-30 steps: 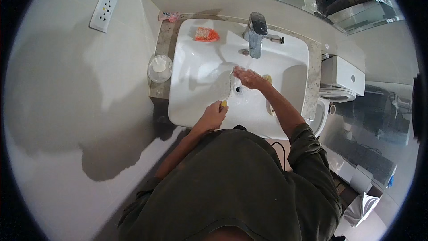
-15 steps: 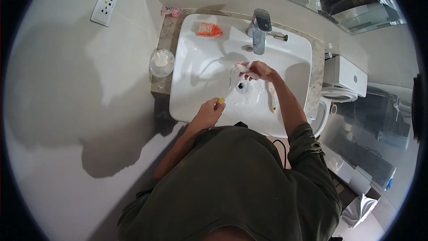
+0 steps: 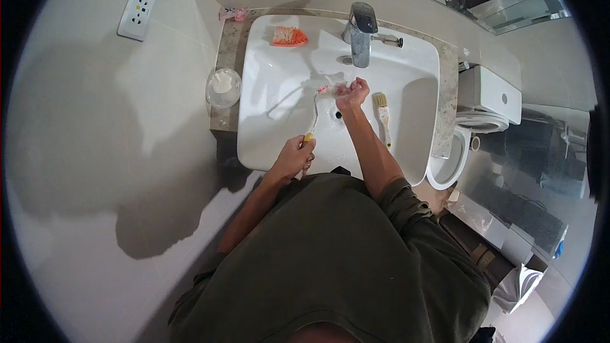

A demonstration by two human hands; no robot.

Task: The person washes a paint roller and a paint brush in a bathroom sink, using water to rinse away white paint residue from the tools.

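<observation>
apparent rinsing of a roller (image 3: 323,89)

its yellow handle (image 3: 309,137) is gripped by the left hand (image 3: 293,157); its far end lies just beside the right hand (image 3: 353,94), whose fingers are curled, though its hold cannot be told. next, a turn of the roller seems called for. any writing on the pink packet (image 3: 234,14), beyond both hands, cannot be read.

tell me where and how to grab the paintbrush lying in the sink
Probably pinch the paintbrush across its slim handle, coming from above: its bristles point toward the faucet, leaving the handle uncovered toward the sink's near edge.
</observation>
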